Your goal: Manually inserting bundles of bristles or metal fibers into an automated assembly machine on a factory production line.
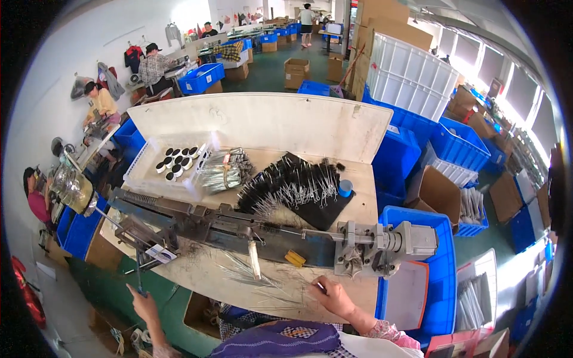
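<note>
My left hand (145, 305) is at the lower end of a thin lever handle (141, 279) hanging from the left side of a bench machine (224, 230). One finger points upward beside the handle. Over the front of the worktable, my right hand (334, 296) has its fingers curled and pinched; whatever they hold is too small to make out. Thin metal wires (248, 274) lie loose to its left. Behind the machine, many black-bristled brushes with twisted wire stems (292, 185) are heaped on a dark sheet. A tied bundle of wires (227, 170) sits beside them.
A white plastic crate (134, 173) holds several black-and-white round pieces. A yellow block (295, 258) rests on the machine, a blue cap (345, 188) by the brushes. A raised board (256, 122) backs the worktable. Blue bins (444, 268) stand at right; people work farther off.
</note>
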Motion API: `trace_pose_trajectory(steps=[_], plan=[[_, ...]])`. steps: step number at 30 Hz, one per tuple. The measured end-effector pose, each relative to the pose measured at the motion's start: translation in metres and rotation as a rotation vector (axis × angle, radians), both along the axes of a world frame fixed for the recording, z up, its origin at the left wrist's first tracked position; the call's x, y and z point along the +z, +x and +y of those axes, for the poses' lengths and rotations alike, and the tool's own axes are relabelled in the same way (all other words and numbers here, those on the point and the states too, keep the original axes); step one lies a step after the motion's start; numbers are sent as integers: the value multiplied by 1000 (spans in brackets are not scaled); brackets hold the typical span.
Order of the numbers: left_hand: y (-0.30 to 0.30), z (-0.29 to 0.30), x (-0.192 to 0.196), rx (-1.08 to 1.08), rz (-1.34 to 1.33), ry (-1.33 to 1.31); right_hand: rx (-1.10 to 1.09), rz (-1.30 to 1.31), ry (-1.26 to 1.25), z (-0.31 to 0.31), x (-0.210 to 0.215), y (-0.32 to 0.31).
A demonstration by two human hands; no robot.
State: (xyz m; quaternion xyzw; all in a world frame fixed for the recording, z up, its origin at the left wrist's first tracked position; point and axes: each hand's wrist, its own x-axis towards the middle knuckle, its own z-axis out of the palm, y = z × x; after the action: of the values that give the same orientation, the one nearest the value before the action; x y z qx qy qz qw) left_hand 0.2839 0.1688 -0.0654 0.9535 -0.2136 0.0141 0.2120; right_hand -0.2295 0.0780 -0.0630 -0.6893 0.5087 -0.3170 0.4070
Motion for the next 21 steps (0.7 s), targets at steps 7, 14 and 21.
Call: trace_pose_trajectory(steps=[7,14,21], plan=[[-175,-56,70,-1092,236,-569,-181,-30,-332,-22,84,-14],[-269,-90,83,-1550,1495,-65,334,-103,-622,-37,158,44],[-229,-94,30,-1191,957,-571,75,327,-760,-99,106,21]])
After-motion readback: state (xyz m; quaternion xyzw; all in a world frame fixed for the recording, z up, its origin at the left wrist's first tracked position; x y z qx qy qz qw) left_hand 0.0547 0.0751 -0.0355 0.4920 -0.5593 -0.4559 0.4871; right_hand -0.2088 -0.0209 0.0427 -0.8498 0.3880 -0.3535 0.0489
